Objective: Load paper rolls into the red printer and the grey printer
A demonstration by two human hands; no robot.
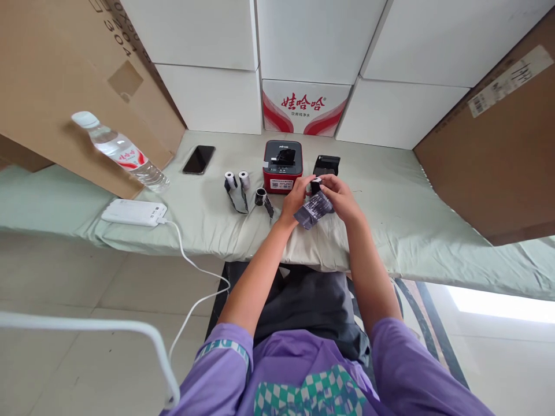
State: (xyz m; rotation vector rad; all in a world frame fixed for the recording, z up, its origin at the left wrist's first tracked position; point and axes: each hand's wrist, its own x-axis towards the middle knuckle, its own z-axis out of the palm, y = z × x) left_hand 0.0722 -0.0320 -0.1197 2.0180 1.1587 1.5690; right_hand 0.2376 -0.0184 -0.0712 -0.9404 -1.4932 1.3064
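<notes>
My left hand [295, 201] and my right hand [340, 197] meet over the front of the covered surface. Between their closed fingers is a small black-and-white roll [315, 185]. From it hangs a dark strip [314, 210] with pale print, down over the wrist side of my left hand. Just behind my fingers a black device [326, 164] has its lid raised; my hands hide its lower part. To its left stands a red and black printer [282, 167]. Two white rolls [243, 180] joined by a dark strip and a black ribbon roll [261, 196] with a loose tail lie farther left.
A phone [199, 159], a water bottle [125, 155] and a white power bank [134, 212] with a cable [191, 261] are at the left. White boxes [208, 98] line the back. Large cardboard boxes [498, 150] flank both sides. The cloth-covered surface [390, 231] ends near my lap.
</notes>
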